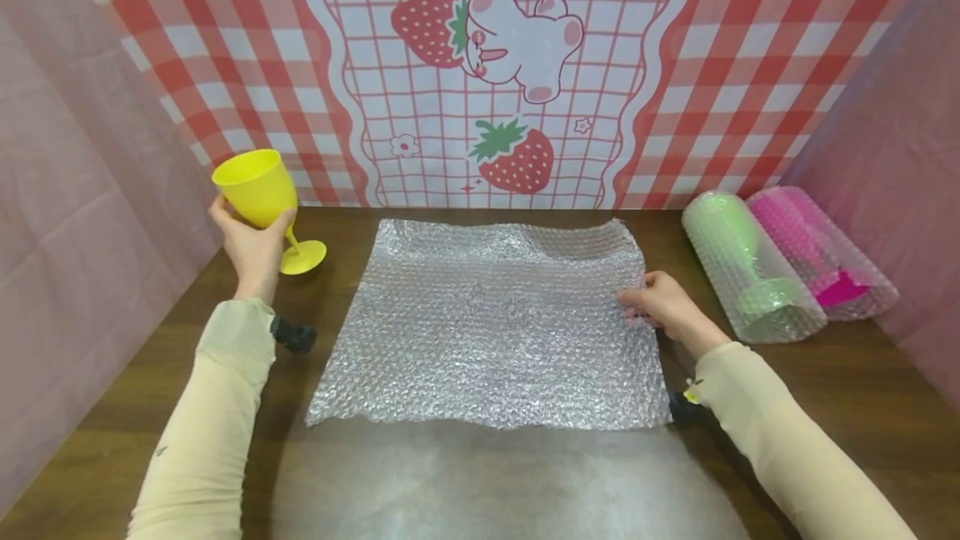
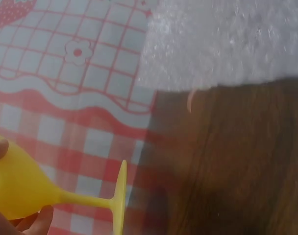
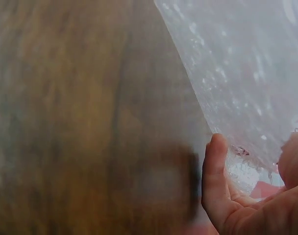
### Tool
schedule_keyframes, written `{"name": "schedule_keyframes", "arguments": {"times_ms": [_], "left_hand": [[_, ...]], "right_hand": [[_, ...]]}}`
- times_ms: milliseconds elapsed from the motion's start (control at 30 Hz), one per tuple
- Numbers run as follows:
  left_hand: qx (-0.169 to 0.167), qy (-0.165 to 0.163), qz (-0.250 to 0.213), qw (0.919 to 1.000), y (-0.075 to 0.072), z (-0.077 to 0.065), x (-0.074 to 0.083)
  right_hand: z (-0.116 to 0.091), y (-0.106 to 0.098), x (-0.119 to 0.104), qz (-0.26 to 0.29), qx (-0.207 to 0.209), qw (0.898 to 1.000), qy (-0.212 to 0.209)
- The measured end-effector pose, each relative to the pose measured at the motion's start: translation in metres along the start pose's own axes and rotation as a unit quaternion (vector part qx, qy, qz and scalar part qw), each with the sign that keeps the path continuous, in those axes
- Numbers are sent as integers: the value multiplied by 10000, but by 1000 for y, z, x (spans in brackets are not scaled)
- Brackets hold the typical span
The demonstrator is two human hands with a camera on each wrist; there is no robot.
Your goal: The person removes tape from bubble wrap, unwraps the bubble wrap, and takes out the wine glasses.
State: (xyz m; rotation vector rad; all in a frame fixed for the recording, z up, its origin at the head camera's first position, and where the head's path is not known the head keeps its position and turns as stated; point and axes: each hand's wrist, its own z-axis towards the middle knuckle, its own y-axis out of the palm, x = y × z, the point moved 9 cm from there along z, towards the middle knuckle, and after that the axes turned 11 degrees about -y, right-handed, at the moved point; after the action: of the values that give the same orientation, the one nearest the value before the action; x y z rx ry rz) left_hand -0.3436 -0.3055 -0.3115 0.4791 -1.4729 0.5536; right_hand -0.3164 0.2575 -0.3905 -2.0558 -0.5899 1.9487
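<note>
My left hand [image 1: 255, 250] grips a yellow plastic goblet [image 1: 258, 186] round its bowl, at the left of the head view. The goblet tilts, and its stem and round foot point down to the right. In the left wrist view the goblet [image 2: 21, 181] lies sideways with its foot in sight. A sheet of bubble wrap [image 1: 480, 323] spreads flat across the middle of the table, its far edge curling up a little. At its right edge my right hand [image 1: 660, 302] pinches the sheet between thumb and fingers. The right wrist view shows the bubble wrap [image 3: 227, 68] beside the fingers.
On the right of the table [image 1: 810, 407] lie two rolled bubble-wrap bundles, one around a green goblet [image 1: 738, 248], the other around a pink goblet [image 1: 802, 232]. A checked strawberry cloth [image 1: 765, 48] hangs behind. Pink curtains [image 1: 82, 148] close off both sides.
</note>
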Motion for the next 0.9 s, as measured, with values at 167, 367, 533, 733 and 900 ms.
{"name": "schedule_keyframes", "arguments": {"times_ms": [167,367,533,733,900], "left_hand": [[41,-120,246,9996,-8,7,-3],[74,-81,615,9980,-16,21,4],[205,99,872,9959,-21,31,11],[381,18,906,9952,-31,34,4],[477,-59,1034,9935,-37,36,-4]], "right_hand": [[2,-1,0,-100,38,9999,-8],[4,-1,-1,-165,14,9998,-70],[4,-3,-3,-272,60,9996,-102],[4,-2,-5,-161,72,9998,-133],[5,-2,-4,-84,67,9999,-102]]}}
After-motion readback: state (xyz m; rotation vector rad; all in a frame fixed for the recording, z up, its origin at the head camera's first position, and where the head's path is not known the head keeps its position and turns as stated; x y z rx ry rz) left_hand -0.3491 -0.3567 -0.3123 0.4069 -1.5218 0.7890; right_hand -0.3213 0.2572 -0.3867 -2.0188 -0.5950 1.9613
